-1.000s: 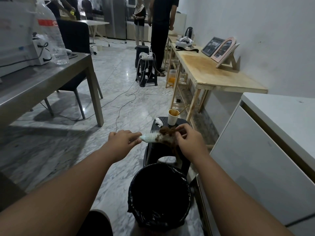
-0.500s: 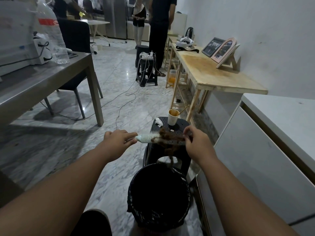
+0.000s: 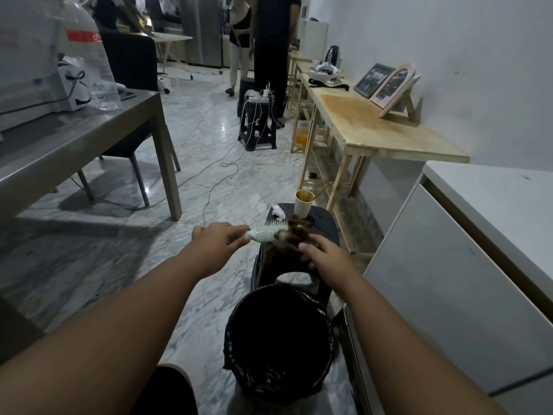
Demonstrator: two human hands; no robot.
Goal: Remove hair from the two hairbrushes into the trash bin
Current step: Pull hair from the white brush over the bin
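Step in hand: Brown hair (image 3: 291,235) is being stripped from a pale round hairbrush (image 3: 264,234), which is held level above a black stool (image 3: 324,235) and beyond the trash bin (image 3: 279,339); by the look of it, the first stage of the job is under way.

Left hand: The left hand (image 3: 220,241) is extended forward with the arm nearly straight, and the brush is gripped at its near end, the fingers curled shut around it.

Right hand: The right hand (image 3: 321,254) is set just below and to the right of the brush head, palm down, wrist dropped. Its fingers are bent in against the tuft; whether strands are pinched or merely raked cannot be told.

Hair: A dark clump is wound on the far part of the bristles, and a loose hank is seen trailing down from it toward the bin's rim.

Bin: A black liner is fitted inside; the open mouth lies nearer than the hands, not directly beneath them.

Next move, as judged: The clump would need to be drawn clear of the bristles, carried back over the bin's opening and released there.

Second brush: None is seen in this view.

Also on the stool: A paper cup (image 3: 303,203) and a crumpled white tissue (image 3: 278,211) are stood close behind the brush.
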